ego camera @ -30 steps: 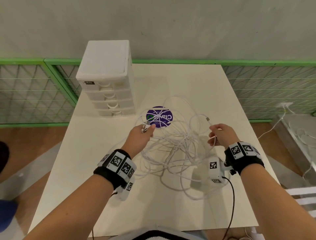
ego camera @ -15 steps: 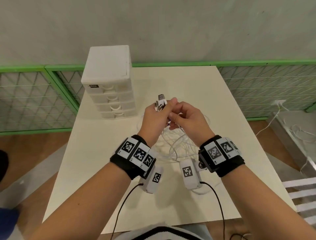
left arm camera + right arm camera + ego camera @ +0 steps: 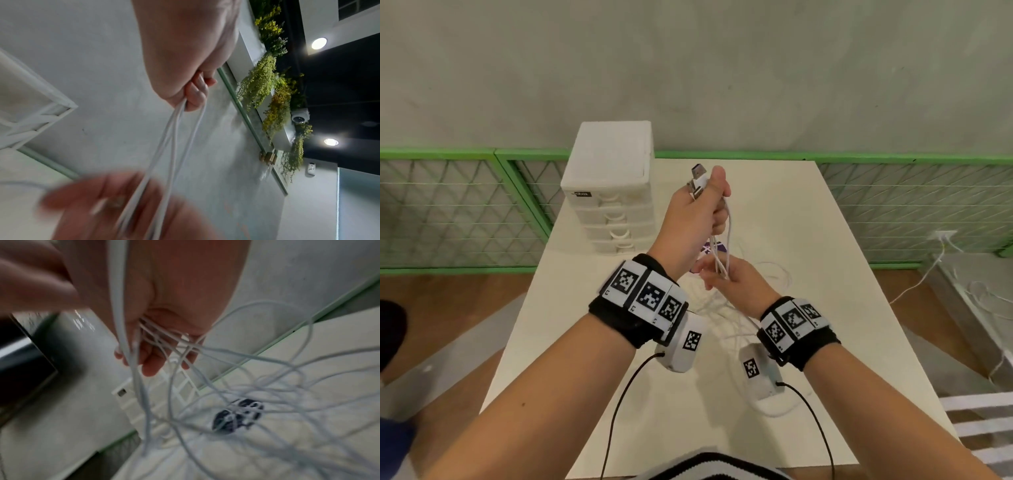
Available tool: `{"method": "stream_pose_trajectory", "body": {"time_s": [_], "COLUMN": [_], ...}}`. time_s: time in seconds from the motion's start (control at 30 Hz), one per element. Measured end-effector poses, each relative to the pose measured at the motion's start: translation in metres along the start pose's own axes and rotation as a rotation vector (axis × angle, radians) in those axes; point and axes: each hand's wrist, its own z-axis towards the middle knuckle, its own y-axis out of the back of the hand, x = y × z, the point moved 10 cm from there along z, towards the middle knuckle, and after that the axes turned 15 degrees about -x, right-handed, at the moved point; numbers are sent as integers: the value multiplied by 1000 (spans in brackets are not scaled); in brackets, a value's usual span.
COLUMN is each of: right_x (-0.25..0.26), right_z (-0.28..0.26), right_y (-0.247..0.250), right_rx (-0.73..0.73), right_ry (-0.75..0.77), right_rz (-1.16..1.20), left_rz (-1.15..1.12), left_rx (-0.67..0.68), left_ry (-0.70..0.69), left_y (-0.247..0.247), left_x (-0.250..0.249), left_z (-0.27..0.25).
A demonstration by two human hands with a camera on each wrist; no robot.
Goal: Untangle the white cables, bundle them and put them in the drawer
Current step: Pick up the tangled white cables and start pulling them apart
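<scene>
My left hand (image 3: 714,202) is raised above the table (image 3: 808,222) and grips the ends of the white cables (image 3: 726,240), with two USB plugs (image 3: 698,176) sticking out above the fist. From it the strands hang straight down into my right hand (image 3: 717,274), whose fingers curl loosely round them lower down. In the left wrist view the cables (image 3: 174,138) run from my curled fingers (image 3: 196,92) to the blurred right hand (image 3: 113,203). In the right wrist view several strands (image 3: 185,369) pass through the right fingers (image 3: 154,360) into the tangle (image 3: 277,402) lying on the table.
A white drawer unit (image 3: 613,192) with its drawers shut stands at the table's back left. A purple round sticker (image 3: 710,248) shows under the cables. A green mesh fence (image 3: 465,212) runs behind the table. More white cables (image 3: 941,246) lie on the floor to the right.
My left hand has risen higher with the plug ends. My right hand has come away from beside it and slid down along the strands, which now hang taut between the two hands.
</scene>
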Motion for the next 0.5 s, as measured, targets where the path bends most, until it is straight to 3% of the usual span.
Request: {"method": "stream_pose_trajectory", "body": {"time_s": [0.13, 0.3, 0.37, 0.5], "right_x": [-41, -49, -33, 35], "right_z": [-4, 2, 5, 15], "right_y": [23, 50, 57, 61], "right_rx": [-34, -20, -10, -8], "right_ry": [-65, -63, -47, 88], "right_rz": [-179, -311, -262, 49], "left_rz": [-61, -57, -47, 52], "left_rx": [-15, -41, -47, -62], "left_ry": [-55, -90, -82, -70], "left_y": [-8, -15, -15, -17], "left_x": [-23, -23, -18, -1], "left_z": [1, -3, -1, -3]}}
